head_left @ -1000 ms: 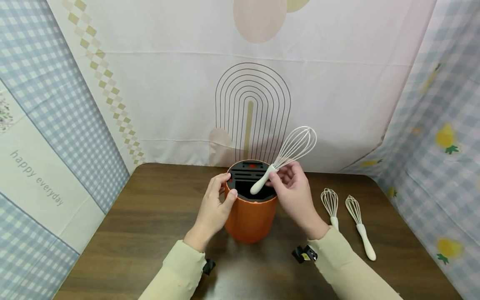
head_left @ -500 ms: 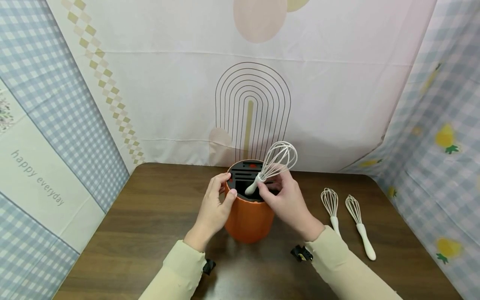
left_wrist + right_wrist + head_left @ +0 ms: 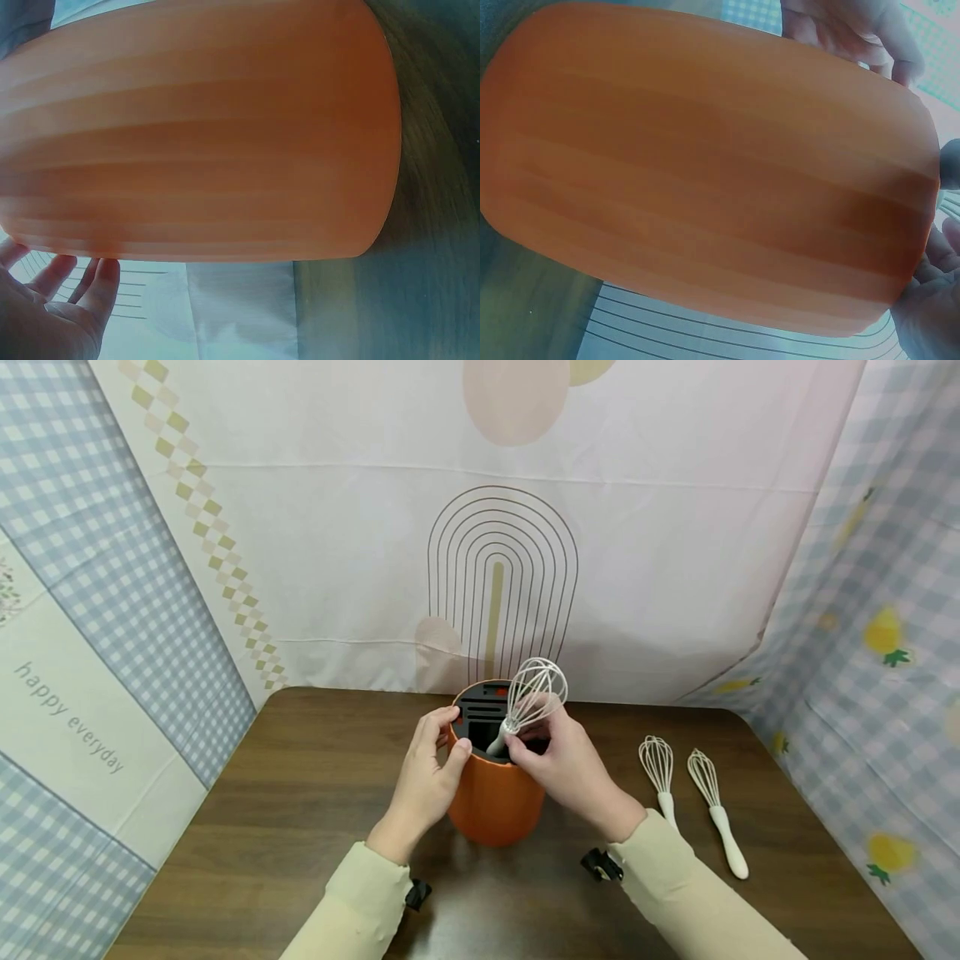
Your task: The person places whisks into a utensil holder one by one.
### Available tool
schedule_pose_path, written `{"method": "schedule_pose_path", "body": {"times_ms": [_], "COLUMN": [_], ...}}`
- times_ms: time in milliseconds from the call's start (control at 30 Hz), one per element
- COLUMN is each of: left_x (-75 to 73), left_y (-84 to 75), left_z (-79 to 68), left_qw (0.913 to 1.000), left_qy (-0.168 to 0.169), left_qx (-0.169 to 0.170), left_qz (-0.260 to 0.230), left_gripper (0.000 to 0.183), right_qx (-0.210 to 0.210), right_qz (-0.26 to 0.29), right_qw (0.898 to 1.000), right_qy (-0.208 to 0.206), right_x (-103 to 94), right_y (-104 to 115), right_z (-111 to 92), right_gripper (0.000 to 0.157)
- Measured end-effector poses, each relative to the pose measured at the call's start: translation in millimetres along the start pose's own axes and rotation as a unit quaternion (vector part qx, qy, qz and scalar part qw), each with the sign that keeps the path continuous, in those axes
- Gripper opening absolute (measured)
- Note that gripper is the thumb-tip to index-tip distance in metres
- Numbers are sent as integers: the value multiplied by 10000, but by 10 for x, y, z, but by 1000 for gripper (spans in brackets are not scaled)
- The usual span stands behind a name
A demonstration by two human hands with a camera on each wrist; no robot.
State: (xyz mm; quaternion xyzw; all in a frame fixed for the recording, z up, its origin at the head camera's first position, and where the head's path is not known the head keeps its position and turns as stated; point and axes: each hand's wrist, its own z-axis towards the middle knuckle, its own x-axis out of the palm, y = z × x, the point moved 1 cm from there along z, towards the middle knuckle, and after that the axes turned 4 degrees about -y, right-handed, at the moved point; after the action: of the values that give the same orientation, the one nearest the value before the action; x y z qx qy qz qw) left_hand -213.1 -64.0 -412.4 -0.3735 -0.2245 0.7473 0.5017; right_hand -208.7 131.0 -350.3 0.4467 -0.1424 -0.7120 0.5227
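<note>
An orange utensil holder (image 3: 497, 810) stands upright on the table, its black slotted top insert (image 3: 482, 706) facing up. My left hand (image 3: 423, 768) grips the holder's left rim with thumb and fingers. Between the thumb and fingers of my right hand (image 3: 573, 760) is a white whisk (image 3: 536, 693), pinched near the top of its handle. The whisk leans to the right, wires up, and its handle's lower end is down in the large opening of the insert. In the right wrist view the holder's orange wall (image 3: 705, 172) fills most of the picture and hides the whisk.
Two more white whisks lie on the right side of the brown table (image 3: 315, 793): one whisk (image 3: 657, 768) partly behind the right sleeve, the other whisk (image 3: 720, 818) farther right. A patterned cloth (image 3: 360, 568) hangs behind the table, with checked cloths at both sides.
My right hand has moved left and down with the whisk, whose handle has gone from above the opening into it and become steeper. The left hand keeps its grip on the rim.
</note>
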Motion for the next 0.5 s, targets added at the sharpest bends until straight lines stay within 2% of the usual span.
{"method": "schedule_pose_path", "body": {"times_ms": [367,500], "left_x": [5,-3], "left_y": [-33,-46], "left_z": [-7,-11], "left_qw": [10000,10000], "left_qy": [-40,-55], "left_qx": [36,52], "left_qz": [19,23], "left_gripper": [42,42], "right_qx": [221,129], "right_qz": [-368,-412], "right_qw": [9990,9989], "right_qy": [103,172], "right_x": [-14,-23], "right_y": [21,22], "right_z": [-8,-3], "right_gripper": [41,51]}}
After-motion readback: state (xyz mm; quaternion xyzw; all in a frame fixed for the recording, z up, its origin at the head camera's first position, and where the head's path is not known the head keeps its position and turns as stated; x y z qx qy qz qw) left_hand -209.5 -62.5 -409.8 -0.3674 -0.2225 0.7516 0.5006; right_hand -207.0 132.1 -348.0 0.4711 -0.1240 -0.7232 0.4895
